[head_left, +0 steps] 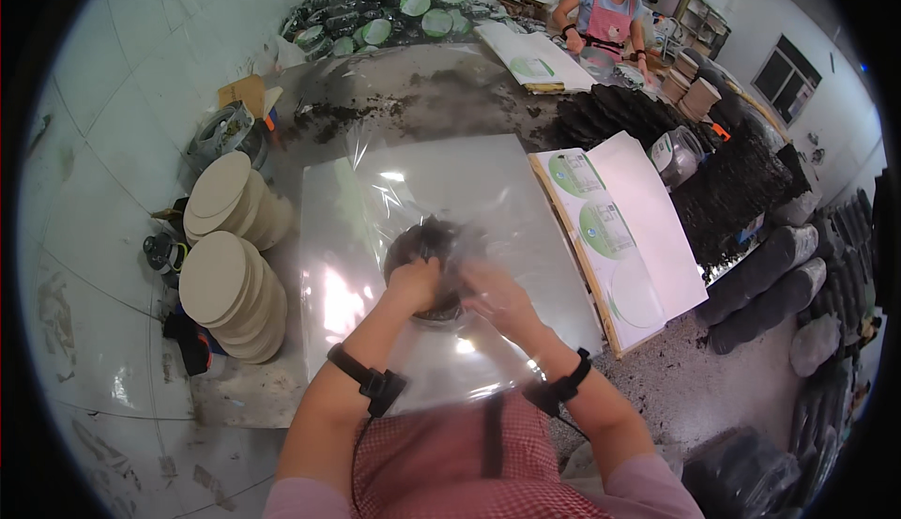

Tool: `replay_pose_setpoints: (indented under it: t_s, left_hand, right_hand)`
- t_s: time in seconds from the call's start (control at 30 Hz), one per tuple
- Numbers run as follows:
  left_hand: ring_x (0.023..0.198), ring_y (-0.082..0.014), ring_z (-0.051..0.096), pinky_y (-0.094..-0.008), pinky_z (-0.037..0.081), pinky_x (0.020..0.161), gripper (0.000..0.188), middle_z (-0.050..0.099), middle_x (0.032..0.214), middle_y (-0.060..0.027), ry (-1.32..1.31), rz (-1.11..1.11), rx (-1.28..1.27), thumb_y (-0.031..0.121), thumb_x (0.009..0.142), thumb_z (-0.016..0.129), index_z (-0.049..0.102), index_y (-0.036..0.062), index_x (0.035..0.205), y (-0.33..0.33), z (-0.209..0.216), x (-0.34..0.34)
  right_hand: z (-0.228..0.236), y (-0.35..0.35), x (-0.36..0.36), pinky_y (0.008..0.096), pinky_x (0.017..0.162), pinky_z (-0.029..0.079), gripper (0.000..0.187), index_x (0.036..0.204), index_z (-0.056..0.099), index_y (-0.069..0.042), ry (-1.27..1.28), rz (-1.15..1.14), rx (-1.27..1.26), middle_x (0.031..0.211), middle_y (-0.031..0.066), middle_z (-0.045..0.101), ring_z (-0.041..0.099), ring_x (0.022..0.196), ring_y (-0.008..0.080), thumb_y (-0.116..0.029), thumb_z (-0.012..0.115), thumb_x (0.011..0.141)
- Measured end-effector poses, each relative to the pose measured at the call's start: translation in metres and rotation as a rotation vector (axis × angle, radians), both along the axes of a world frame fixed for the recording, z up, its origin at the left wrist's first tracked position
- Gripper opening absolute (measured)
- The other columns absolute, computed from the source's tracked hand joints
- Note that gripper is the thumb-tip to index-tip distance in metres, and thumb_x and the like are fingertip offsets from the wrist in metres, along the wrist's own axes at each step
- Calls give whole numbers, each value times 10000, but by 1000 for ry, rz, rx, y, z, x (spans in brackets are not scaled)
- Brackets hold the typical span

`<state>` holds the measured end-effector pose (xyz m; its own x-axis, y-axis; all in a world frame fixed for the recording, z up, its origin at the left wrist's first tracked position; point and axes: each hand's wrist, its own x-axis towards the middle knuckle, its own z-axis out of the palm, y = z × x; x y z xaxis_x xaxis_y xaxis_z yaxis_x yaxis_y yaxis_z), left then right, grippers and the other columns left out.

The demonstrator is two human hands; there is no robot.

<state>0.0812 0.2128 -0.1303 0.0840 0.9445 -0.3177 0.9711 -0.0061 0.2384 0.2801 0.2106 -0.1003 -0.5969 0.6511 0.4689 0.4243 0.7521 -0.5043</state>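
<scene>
Red-checked apron cloth (460, 453) fills the lower middle of the frame, nearest the camera, with one black band (375, 388) on the left wrist and another on the right. Both bare hands meet at one dark round bundle (427, 236) in the centre of the frame, lying on glossy clear film (507, 181). The left hand (416, 284) has its fingers bent in over the bundle's near side; whether they grip it is hidden. The right hand (497, 296) is blurred at the bundle's right side, so I cannot tell whether its fingers grasp or are loose.

Two stacks of pale round discs (218, 280) stand at left, one behind the other; the discs in each overlap too much to count. Two long dark wrapped rolls (762, 275) lie side by side at right. Glare on the film and the hands themselves cover part of the bundle. One clear jar (676, 155) sits at upper right beside dark stacked sheets (737, 186). One co-worker (608, 17) in a pink apron leans over things at the top right.

Right of the film, a label sheet (627, 280) on a board bears two green-and-white round labels with small print and one plain circle below them. Packages (394, 17) heaped at the top carry similar green labels, too many to count.
</scene>
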Motion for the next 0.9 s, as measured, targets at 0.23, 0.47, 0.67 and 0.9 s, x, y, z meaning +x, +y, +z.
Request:
replay_pose_setpoints:
  t_s: [0.23, 0.47, 0.67, 0.9]
  left_hand:
    - [1022, -219, 564, -327, 472, 841, 567, 556, 1164, -132, -956, 276, 135, 49, 739, 610, 410, 17, 1269, 4, -14, -27]
    - [890, -395, 583, -439, 503, 767, 804, 487, 1104, -183, -140, 100, 190, 272, 715, 695, 314, 167, 1416, -8, 26, 13]
    - [942, -407, 584, -448, 497, 818, 879, 434, 1256, -239, -102, 82, -36, 387, 712, 684, 257, 173, 1450, 7, 37, 11]
    - [973, -383, 597, -435, 501, 841, 962, 459, 1235, -232, -116, 109, -127, 464, 666, 709, 259, 134, 1450, 14, 37, 6]
  right_hand:
    - [-13, 45, -66, 351, 668, 523, 124, 710, 699, -62, -909, 88, 68, 712, 55, 678, 675, 751, 221, -156, 620, 726]
    - [44, 70, -10, 330, 687, 526, 346, 904, 689, 17, -318, 496, -240, 788, 148, 685, 667, 732, 239, -312, 679, 797]
    - [24, 148, 27, 274, 815, 495, 422, 1223, 590, -51, -492, 239, -1020, 1014, 81, 680, 625, 922, 158, -297, 616, 881]
    - [6, 155, -58, 304, 947, 426, 726, 1467, 183, -89, 385, 653, -1183, 1246, 94, 569, 516, 1145, 187, -240, 591, 885]
